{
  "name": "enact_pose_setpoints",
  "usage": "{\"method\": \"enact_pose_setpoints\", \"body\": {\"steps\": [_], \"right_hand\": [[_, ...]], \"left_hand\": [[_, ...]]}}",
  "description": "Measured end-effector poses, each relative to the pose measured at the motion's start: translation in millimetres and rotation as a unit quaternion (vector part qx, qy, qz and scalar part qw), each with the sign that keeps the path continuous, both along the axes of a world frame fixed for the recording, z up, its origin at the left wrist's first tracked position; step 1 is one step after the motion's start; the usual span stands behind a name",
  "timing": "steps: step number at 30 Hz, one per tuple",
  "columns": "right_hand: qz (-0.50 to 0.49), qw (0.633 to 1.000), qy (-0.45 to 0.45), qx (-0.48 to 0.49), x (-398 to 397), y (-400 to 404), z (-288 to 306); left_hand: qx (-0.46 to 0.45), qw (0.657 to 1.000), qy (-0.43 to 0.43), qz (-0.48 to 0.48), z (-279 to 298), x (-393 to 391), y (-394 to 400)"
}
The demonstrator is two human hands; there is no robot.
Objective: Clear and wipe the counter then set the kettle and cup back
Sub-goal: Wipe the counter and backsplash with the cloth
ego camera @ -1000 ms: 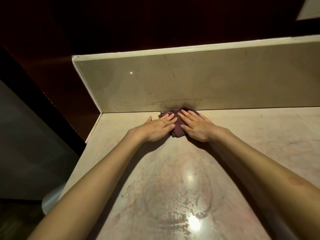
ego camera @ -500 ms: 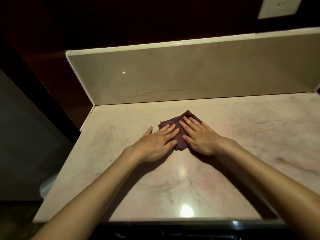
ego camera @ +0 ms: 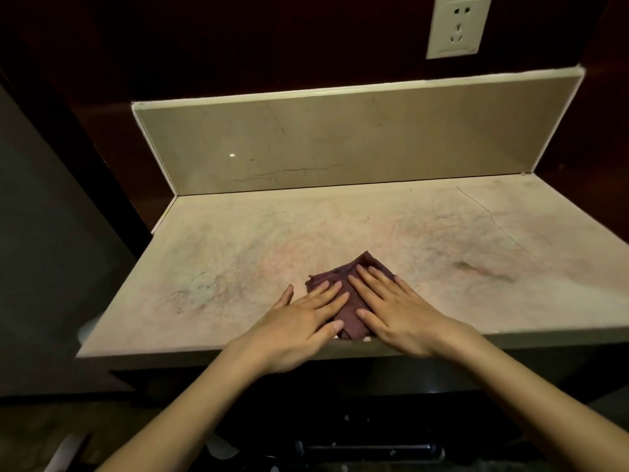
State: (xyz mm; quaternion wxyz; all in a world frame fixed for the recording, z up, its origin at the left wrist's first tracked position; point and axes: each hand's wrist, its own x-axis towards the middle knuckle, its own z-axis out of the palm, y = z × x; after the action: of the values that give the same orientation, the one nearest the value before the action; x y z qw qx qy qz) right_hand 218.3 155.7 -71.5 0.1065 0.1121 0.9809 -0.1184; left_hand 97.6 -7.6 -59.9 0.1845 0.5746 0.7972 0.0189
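Observation:
A folded dark maroon cloth (ego camera: 354,284) lies flat on the pale marble counter (ego camera: 258,253), close to the front edge. My left hand (ego camera: 299,321) presses on the cloth's left side with its fingers spread flat. My right hand (ego camera: 394,308) presses on its right side the same way, fingers pointing toward the backsplash. Both palms hide the near part of the cloth. No kettle or cup is in view.
A beige backsplash (ego camera: 340,141) rises along the back of the counter. A white wall socket (ego camera: 457,25) sits above it at the right. A dark smudge (ego camera: 476,269) marks the counter at the right. Dark cabinet fronts lie below the edge.
Both hands have dragged the cloth from the foot of the backsplash across the counter to its front edge. The view has pulled back, showing the socket.

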Motion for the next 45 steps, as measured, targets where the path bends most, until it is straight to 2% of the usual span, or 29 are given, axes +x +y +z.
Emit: {"method": "enact_pose_setpoints", "body": {"steps": [12, 27, 38, 45], "right_hand": [[0.018, 1.000, 0.009, -0.006, 24, 4, -4], [-0.048, 0.999, -0.017, -0.007, -86, 126, 0], [-0.091, 0.995, -0.025, -0.009, -139, 181, 1], [-0.102, 0.995, -0.021, -0.003, -150, 198, 1]], "left_hand": [[-0.016, 1.000, -0.021, -0.005, 3, 19, 6], [-0.009, 1.000, -0.017, -0.019, 0, -94, 143], [0.004, 0.999, -0.031, -0.027, -4, -153, 210], [0.008, 0.999, -0.032, -0.029, -4, -163, 229]]}}
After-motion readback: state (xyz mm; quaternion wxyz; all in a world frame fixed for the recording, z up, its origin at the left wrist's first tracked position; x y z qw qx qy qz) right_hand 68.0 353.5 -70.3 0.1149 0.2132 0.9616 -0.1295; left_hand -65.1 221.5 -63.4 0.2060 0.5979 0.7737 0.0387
